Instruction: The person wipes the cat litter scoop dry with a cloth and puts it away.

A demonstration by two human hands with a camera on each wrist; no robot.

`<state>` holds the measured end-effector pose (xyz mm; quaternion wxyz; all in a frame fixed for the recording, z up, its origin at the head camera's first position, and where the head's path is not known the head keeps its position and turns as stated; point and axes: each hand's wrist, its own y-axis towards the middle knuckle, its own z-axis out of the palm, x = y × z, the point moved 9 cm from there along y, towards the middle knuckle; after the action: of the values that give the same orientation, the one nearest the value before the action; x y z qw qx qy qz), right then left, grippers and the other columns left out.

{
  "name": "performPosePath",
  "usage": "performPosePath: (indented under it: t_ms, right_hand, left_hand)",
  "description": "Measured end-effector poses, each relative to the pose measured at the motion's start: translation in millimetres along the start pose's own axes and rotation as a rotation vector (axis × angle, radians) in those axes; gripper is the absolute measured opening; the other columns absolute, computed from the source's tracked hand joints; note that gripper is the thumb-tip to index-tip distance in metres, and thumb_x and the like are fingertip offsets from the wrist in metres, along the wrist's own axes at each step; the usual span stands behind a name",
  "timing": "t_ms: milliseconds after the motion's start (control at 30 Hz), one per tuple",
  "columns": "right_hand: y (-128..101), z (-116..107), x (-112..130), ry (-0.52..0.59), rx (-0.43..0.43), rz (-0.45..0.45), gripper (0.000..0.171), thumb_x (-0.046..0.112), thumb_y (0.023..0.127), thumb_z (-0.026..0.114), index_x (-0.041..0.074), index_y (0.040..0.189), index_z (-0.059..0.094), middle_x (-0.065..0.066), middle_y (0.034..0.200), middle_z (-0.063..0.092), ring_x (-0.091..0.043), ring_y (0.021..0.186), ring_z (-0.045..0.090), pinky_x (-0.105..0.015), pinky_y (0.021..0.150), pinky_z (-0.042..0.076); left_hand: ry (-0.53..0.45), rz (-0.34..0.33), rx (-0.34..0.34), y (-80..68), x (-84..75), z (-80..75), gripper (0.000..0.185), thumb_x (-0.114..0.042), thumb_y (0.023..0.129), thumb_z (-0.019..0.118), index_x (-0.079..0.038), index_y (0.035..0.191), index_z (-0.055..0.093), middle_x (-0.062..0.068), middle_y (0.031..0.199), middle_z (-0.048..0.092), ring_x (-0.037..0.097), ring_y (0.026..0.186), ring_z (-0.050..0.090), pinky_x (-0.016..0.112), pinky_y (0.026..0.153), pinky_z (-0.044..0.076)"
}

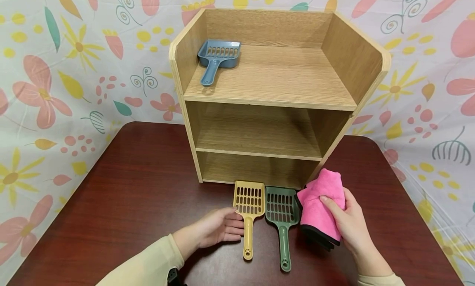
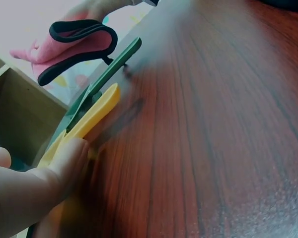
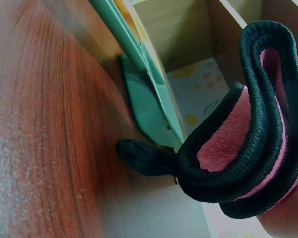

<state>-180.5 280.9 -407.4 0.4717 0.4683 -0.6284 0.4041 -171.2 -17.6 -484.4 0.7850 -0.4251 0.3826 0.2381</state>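
Observation:
My right hand [image 1: 354, 226] grips a folded pink cloth [image 1: 322, 201] with black edging, thumb across its front. In the right wrist view the cloth's layered black border [image 3: 260, 144] and a small black loop face the camera. A yellow litter scoop [image 1: 248, 235] with a slotted head lies in front of the shelf unit, and beside it is a green litter scoop [image 1: 283, 240] of the same kind. At the yellow scoop's left edge is my left hand [image 1: 213, 228], fingers extended and fingertips right at the handle.
A three-level wooden shelf unit [image 1: 267, 105] stands at the back of the dark red table [image 1: 148, 170]. On its top left sits a blue scoop [image 1: 210, 71] with a matching blue holder [image 1: 231, 63]. Floral fabric [image 1: 92, 71] hangs behind and at both sides.

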Motion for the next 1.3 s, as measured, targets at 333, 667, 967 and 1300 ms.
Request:
performPosePath:
  t_ms: [333, 667, 967, 1300]
  right_hand:
    - [0.7, 0.6, -2.4, 0.017, 0.006, 0.006, 0.028, 0.019, 0.090, 0.064, 0.026, 0.114, 0.049, 0.016, 0.089, 0.059, -0.005, 0.070, 0.063, -0.023, 0.060, 0.054]
    - [2.1, 2.0, -1.7, -0.024, 0.001, -0.014, 0.027, 0.020, 0.090, 0.064, 0.025, 0.113, 0.049, 0.015, 0.089, 0.058, -0.004, 0.070, 0.061, -0.022, 0.060, 0.053]
    - [3.4, 3.5, -1.9, -0.032, 0.014, -0.010, 0.029, 0.022, 0.091, 0.063, 0.025, 0.115, 0.048, 0.016, 0.091, 0.058, -0.004, 0.072, 0.061, -0.022, 0.062, 0.054]
    - [-0.6, 1.5, 1.6, 0.031, 0.000, -0.037, 0.026, 0.016, 0.090, 0.064, 0.024, 0.111, 0.051, 0.014, 0.086, 0.060, -0.004, 0.068, 0.062, -0.022, 0.059, 0.053]
  left_hand:
    - [-0.002, 0.028, -0.029, -4.1, -5.6, -5.8, 0.059, -0.036, 0.097, 0.038, 0.013, 0.131, 0.034, 0.030, 0.130, 0.048, 0.027, 0.099, 0.063, 0.046, 0.093, 0.050]
    - [-0.001, 0.043, -0.062, -10.1, -11.9, -18.1, 0.047, -0.033, 0.095, 0.044, 0.005, 0.124, 0.043, 0.007, 0.102, 0.060, 0.016, 0.081, 0.063, 0.031, 0.071, 0.054]
    - [0.045, 0.051, -0.146, -14.6, -17.7, -33.9, 0.045, -0.032, 0.091, 0.054, -0.001, 0.123, 0.050, 0.006, 0.099, 0.062, 0.012, 0.064, 0.058, 0.022, 0.054, 0.046]
    - [0.219, 0.185, -0.157, -18.0, -30.2, -42.1, 0.060, -0.003, 0.075, 0.070, 0.012, 0.127, 0.042, 0.012, 0.095, 0.063, 0.009, 0.061, 0.053, 0.019, 0.051, 0.045]
